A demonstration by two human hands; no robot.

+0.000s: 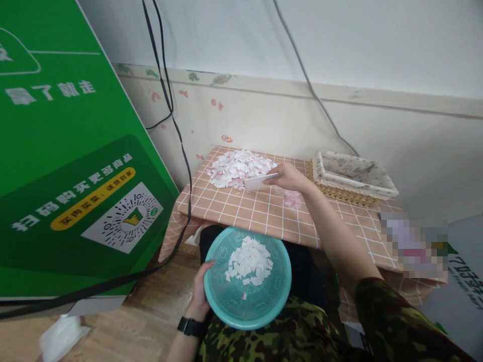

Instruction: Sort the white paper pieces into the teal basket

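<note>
My left hand (201, 288) grips the rim of a round teal plastic basket (260, 309) at its left side, thumb over the edge. The basket rests over my lap, and small white paper pieces (249, 261) lie inside it. Over the table, my right hand (286, 177) pinches a flat white card (260, 181), held at the near edge of a heap of white and pinkish paper scraps (237, 166). A small pinkish patch of scraps (292, 199) lies on the cloth just below my right hand.
A wicker basket (349, 193) with a patterned liner stands at the table's back right. The checked tablecloth (241, 213) covers the table. A green panel (75, 151) stands at left, with black cables (181, 136) hanging before it. A white bag (62, 337) lies on the floor.
</note>
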